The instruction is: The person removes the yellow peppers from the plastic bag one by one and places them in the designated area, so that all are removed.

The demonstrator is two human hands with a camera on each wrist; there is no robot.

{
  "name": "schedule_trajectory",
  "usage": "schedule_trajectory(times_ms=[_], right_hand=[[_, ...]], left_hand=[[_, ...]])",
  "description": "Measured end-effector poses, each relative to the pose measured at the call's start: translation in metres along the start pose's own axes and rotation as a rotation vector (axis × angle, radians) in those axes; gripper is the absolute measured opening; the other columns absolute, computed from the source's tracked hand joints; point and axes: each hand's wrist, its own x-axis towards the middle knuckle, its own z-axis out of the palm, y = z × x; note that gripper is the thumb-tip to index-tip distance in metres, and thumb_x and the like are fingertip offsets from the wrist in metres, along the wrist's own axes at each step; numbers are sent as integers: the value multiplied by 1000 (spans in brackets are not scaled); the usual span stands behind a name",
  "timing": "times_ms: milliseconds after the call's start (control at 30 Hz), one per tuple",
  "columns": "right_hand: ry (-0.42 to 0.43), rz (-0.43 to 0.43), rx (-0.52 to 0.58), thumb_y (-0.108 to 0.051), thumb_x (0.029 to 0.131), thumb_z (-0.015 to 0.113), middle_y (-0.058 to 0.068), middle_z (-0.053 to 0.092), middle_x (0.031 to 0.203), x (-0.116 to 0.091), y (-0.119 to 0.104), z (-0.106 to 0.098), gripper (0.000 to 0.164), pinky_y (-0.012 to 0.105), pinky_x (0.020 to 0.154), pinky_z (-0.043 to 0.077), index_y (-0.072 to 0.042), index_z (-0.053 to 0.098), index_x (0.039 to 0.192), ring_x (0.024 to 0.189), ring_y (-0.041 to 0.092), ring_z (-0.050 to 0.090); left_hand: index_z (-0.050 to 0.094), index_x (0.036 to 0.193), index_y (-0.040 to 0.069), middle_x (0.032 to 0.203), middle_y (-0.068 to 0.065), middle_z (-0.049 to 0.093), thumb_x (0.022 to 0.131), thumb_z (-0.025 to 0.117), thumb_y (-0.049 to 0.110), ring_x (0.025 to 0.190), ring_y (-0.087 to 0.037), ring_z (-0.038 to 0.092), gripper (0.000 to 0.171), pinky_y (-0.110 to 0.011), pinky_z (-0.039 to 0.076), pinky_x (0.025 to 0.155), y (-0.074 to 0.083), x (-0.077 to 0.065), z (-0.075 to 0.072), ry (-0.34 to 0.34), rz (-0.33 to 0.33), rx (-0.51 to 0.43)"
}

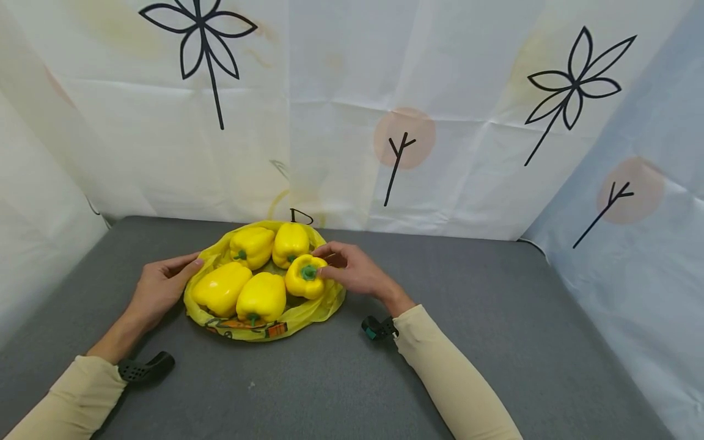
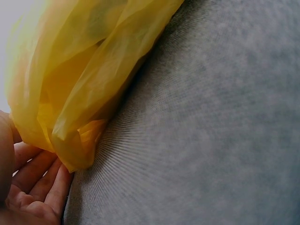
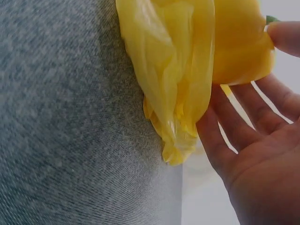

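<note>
A yellow plastic bag [image 1: 313, 313], its mouth spread wide, lies on the grey table with several yellow bell peppers inside. At its left edge my left hand [image 1: 157, 287] pinches the rim between thumb and fingers; in the left wrist view the folded plastic [image 2: 70, 140] hangs over the fingers. My right hand [image 1: 357, 269] holds the rightmost bell pepper [image 1: 297, 284], whose green stem faces up. In the right wrist view the thumb [image 3: 286, 37] lies on that pepper [image 3: 241, 47] near the stem, with the fingers under its far side.
Other peppers sit close by in the bag: two at the back [image 1: 291, 241] and two at the front [image 1: 261, 299]. Grey cloth [image 1: 495, 318] covers the table. A white sheet with leaf drawings [image 1: 341, 73] hangs behind it. Each wrist wears a black strap [image 1: 379, 329].
</note>
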Motion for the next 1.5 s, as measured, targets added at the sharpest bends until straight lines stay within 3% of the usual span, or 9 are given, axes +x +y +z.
schedule_trajectory(times_ms=[200,467,700,933,1300,1500], right_hand=[[23,2,25,-19,108,52,10,63,132,0,2,2,32,35,94,51,-4,63,135,115,22,61],[37,33,18,-21,102,64,10,66,126,2,3,7,35,32,92,53,-3,64,133,111,21,64],[-106,108,-19,-27,101,66,6,62,134,3,2,4,48,31,97,50,-7,57,144,118,17,60],[-199,126,-71,-33,100,67,-3,62,126,6,4,6,50,31,96,49,-13,54,144,111,12,58],[-79,67,-42,-21,89,80,6,59,133,4,0,6,64,33,97,50,-7,53,145,116,21,57],[9,-3,-18,-15,83,84,7,58,135,1,-6,-2,67,43,100,49,-8,55,143,119,26,56]], left_hand=[[54,143,-5,137,-32,54,106,55,41,97,18,47,59,-7,47,73,1,-1,-1,-9,8,-1],[53,143,-5,138,-33,53,106,54,40,96,18,49,59,-8,49,73,1,-1,-2,-21,14,-11],[53,143,-5,138,-32,54,106,54,41,97,18,47,60,-7,47,74,1,0,-2,-19,1,-2],[53,144,-5,138,-31,54,106,54,43,97,18,46,61,-6,47,74,0,0,-3,-21,-3,4],[55,142,-4,137,-31,55,105,54,42,96,17,48,60,-7,48,73,0,0,-2,-24,-4,6],[55,143,-4,137,-31,55,105,54,43,97,17,48,60,-7,47,74,0,0,-2,-22,-4,2]])
